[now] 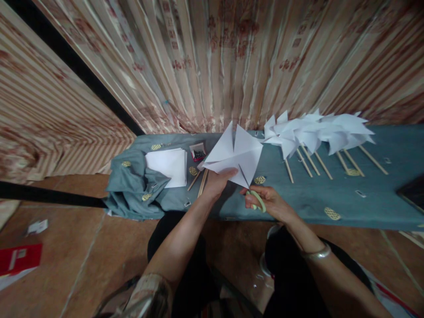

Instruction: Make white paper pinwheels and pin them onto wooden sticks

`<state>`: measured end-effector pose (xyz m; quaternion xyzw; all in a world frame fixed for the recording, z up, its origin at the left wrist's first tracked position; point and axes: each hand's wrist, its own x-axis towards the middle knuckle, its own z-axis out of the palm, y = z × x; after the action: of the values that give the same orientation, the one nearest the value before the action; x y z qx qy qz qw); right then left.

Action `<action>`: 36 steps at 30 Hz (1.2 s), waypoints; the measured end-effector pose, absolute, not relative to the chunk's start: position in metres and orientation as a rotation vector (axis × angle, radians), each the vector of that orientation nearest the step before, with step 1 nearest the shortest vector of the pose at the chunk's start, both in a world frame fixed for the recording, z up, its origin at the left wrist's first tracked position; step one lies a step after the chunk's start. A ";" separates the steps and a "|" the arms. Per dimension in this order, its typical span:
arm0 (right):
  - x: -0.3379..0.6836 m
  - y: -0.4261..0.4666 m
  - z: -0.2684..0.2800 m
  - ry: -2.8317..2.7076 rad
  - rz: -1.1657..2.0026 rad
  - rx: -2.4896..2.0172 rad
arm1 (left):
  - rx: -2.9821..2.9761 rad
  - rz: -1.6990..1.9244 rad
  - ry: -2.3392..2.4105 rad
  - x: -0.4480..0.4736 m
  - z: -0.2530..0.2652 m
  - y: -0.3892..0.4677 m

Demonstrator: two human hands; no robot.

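A square white sheet of paper (248,154) is pinched at its lower left by my left hand (217,182), thumb on top. Slits run inward from several of its corners. In my right hand (266,199) are scissors with light green handles (257,201), fingers wrapped round the loops. Their blades meet the paper's lower corner, where a slit shows; how far the blades are apart is too small to tell. Beyond my left hand are a small box of dark pins (198,152) and a few wooden sticks (202,182).
A stack of white paper (170,165) lies on the bench's grey-green cloth (374,198), left. White paper pinwheels (318,132) on sticks lie in a row at right. A dark object (412,192) sits at the far right edge. Patterned curtains (205,66) hang behind.
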<state>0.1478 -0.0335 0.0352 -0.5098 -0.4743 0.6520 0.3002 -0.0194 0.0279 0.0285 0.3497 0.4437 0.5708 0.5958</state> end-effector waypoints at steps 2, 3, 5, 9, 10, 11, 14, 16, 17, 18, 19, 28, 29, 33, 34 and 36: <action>0.147 -0.033 0.037 -1.248 1.726 -1.360 | 0.818 1.309 1.039 -0.019 0.030 0.026; 0.147 -0.033 0.038 -1.245 1.726 -1.362 | 0.817 1.299 1.044 -0.018 0.031 0.026; 0.146 -0.033 0.039 -1.240 1.729 -1.360 | 0.817 1.283 1.056 -0.018 0.032 0.025; 0.147 -0.032 0.036 -1.217 1.734 -1.378 | 0.813 1.281 1.053 -0.017 0.033 0.024; 0.148 -0.032 0.035 -1.213 1.737 -1.380 | 0.809 1.288 1.047 -0.017 0.033 0.025; 0.148 -0.032 0.034 -1.210 1.741 -1.378 | 0.805 1.296 1.041 -0.017 0.032 0.025; 0.148 -0.031 0.032 -1.196 1.751 -1.362 | 0.800 1.309 1.021 -0.017 0.031 0.025; 0.148 -0.031 0.031 -1.188 1.748 -1.360 | 0.797 1.305 1.019 -0.017 0.031 0.025; 0.148 -0.031 0.032 -1.193 1.746 -1.357 | 0.797 1.301 1.021 -0.018 0.031 0.025; 0.148 -0.031 0.032 -1.204 1.744 -1.351 | 0.800 1.297 1.024 -0.018 0.031 0.025; 0.148 -0.031 0.033 -1.218 1.741 -1.343 | 0.805 1.293 1.026 -0.018 0.031 0.024; 0.147 -0.032 0.036 -1.172 1.754 -1.365 | 0.824 1.292 1.019 -0.017 0.035 0.022; 0.147 -0.032 0.036 -1.160 1.759 -1.375 | 0.818 1.287 1.022 -0.017 0.035 0.022; 0.147 -0.032 0.035 -1.151 1.747 -1.391 | 0.802 1.276 1.033 -0.017 0.035 0.023; 0.146 -0.032 0.034 -1.155 1.745 -1.385 | 0.801 1.274 1.029 -0.017 0.035 0.022; 0.146 -0.032 0.035 -1.165 1.748 -1.366 | 0.802 1.270 1.018 -0.017 0.035 0.022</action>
<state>0.1463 -0.0316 0.0346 -0.5177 -0.4416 0.6627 0.3127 -0.0174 0.0222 0.0354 0.3482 0.4421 0.5514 0.6158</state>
